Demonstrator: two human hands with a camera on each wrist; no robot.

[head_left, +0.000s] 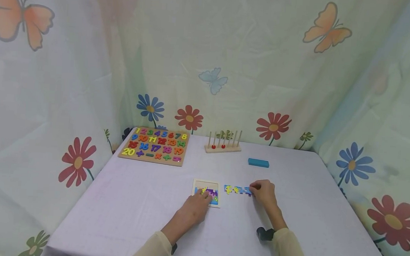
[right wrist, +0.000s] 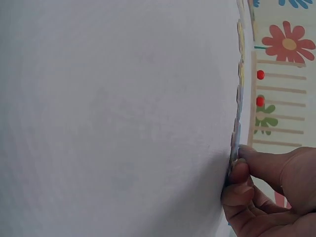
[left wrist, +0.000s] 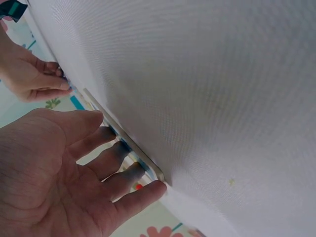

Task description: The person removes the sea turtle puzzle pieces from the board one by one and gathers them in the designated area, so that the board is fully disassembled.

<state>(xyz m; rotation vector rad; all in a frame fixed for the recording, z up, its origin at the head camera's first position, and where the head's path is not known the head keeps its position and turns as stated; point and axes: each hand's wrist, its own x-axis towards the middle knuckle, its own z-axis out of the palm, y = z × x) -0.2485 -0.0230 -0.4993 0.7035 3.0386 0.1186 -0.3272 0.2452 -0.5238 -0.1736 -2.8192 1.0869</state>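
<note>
Cream-sleeved left hand (head_left: 195,208), fingers apart, rests on a square, pale wooden puzzle tray (head_left: 207,181); near it, the right hand (head_left: 266,193) pinches a flat blue jigsaw piece (head_left: 247,190). Probably picking one out; next needs a gentle lift.

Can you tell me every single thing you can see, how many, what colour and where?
Number board: one, brown, back left
Numbers and signs: many, multicoloured, on the board
Peg stand: one, pale wood, back middle
Beads: two, red, on the stand
Block: one, teal, right of the stand
Puzzle tray: one, pale-rimmed, middle
Tray pieces: several, multicoloured, partly hidden
Loose puzzle pieces: several, blue and yellow, right of the tray
Table: one, white-covered, underneath
Curtain: pale, around; butterflies, flowers printed on it
Wrist devices: two, black, at the wrists
Sleeves: two, cream, front
Left hand: one, bare, at the tray
Right hand: one, bare, pinching the row's right end
</note>
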